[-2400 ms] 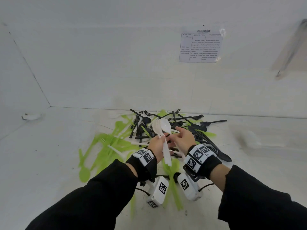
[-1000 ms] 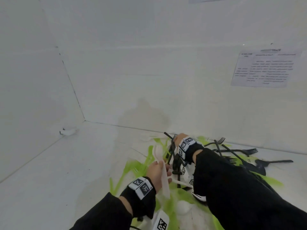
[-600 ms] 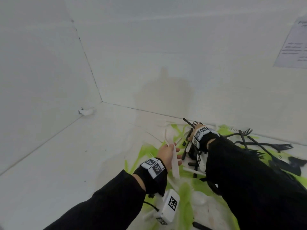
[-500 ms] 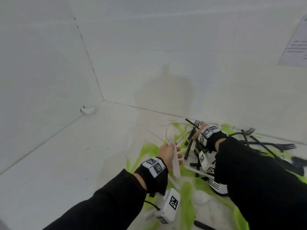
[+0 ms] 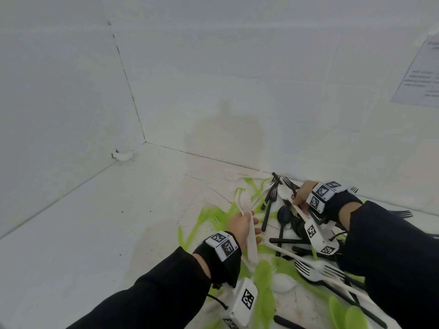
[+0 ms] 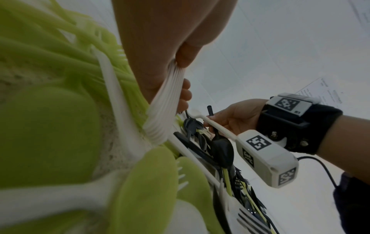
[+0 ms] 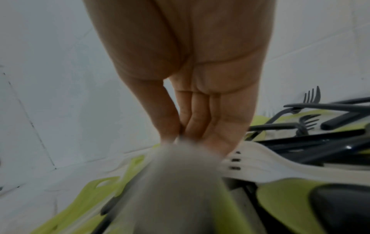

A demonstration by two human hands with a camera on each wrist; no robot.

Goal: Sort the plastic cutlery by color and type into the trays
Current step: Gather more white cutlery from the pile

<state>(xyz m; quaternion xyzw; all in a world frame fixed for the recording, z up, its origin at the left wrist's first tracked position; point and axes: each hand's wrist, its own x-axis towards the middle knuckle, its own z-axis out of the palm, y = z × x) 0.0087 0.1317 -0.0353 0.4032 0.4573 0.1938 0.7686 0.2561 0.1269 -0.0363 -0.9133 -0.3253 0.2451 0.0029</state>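
While the left hand [image 5: 242, 227] grips a stack of white spoons [image 5: 247, 224] by their handles, bowls pointing away, the right hand [image 5: 300, 195] pinches one more white spoon [image 5: 288, 198] between thumb and fingers [image 7: 197, 125], lifted just above the pile [image 5: 297, 233]. Nesting the spoons in one fist likely keeps a matched set together, so that it can go to a tray in a single trip. Green, black and white cutlery lies tangled on the tabletop [image 5: 95, 233] below both hands, with white forks [image 5: 313, 273] near the right sleeve. No trays show in any view, so most of the sorting seems ahead. A printed sheet [image 5: 420, 74] hangs on the far wall.
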